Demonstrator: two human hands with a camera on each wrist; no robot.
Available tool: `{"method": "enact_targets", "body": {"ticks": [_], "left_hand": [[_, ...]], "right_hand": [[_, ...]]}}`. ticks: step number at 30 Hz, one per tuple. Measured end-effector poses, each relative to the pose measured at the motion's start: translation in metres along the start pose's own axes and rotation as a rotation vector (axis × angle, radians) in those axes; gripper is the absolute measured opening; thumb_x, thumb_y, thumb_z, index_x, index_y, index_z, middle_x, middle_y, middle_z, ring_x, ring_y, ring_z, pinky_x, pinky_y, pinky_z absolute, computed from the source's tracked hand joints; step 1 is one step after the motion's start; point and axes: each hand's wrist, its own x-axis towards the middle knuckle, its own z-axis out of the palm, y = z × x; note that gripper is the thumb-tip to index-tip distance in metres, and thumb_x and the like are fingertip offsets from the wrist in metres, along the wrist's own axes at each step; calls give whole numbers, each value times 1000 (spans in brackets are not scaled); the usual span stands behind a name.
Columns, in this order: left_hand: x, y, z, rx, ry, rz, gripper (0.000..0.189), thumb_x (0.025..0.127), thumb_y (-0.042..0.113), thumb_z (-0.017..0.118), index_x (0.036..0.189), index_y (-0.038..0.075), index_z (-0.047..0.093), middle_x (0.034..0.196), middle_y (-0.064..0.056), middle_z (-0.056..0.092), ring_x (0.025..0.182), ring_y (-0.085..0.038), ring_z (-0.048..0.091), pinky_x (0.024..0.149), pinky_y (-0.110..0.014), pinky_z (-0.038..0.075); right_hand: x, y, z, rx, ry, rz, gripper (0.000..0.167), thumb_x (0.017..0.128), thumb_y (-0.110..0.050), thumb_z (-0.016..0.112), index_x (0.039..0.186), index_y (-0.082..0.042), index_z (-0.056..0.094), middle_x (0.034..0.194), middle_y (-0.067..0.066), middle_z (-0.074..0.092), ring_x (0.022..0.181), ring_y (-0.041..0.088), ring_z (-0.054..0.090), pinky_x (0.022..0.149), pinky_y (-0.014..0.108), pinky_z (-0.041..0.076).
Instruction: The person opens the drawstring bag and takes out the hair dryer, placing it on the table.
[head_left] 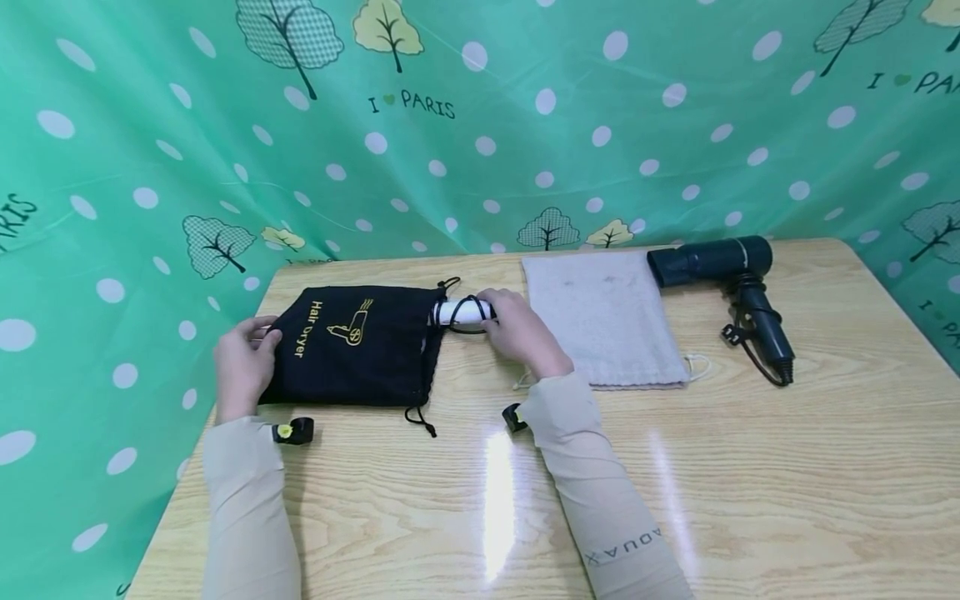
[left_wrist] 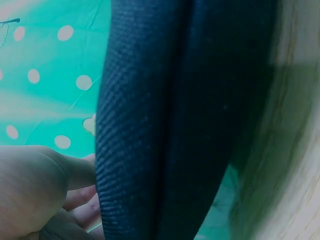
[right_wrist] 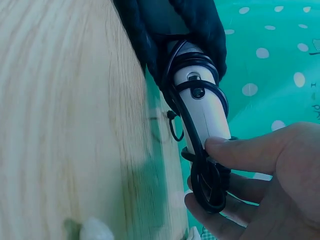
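Observation:
A black cloth drawstring bag (head_left: 382, 358) with gold "Hair Dryer" lettering lies at the left of the table, its mouth facing right. At the bag's left end, my left hand (head_left: 243, 367) pinches the fabric between thumb and fingers; the left wrist view shows the dark cloth (left_wrist: 150, 120) up close. My right hand (head_left: 525, 333) grips the end of a white hair dryer's handle (head_left: 471, 312). In the right wrist view, black cord is wound around the white handle (right_wrist: 210, 117), which has switches on it. The hair dryer's other end is hidden inside the bag.
A light grey drawstring bag (head_left: 596, 321) lies flat right of my right hand. Beside it is a dark hair dryer (head_left: 723, 260), its cord wrapped at the handle and its nozzle overlapping the grey bag's corner. A green patterned curtain (head_left: 525, 125) hangs behind the wooden table (head_left: 825, 467).

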Motion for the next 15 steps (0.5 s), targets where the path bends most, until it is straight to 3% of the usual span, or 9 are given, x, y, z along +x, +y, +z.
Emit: {"method": "enact_targets", "body": {"ticks": [5,15], "left_hand": [[0,0,-3,7,10,-8,36,104,16,50,134,0,59,120,-25,62,112,-36,61,79,-25,45],[1,1,1,37,-19,61,41,104,26,50,133,-2,59,121,-28,65,110,-41,62,90,-50,49]], "right_hand": [[0,4,-3,-6,-6,4,42,99,-10,59,140,-3,52,137,18,56,129,32,51,113,45,39],[0,12,-6,-37,-98,15,49,97,-16,63,141,0,49,140,20,53,132,34,46,115,46,35]]}}
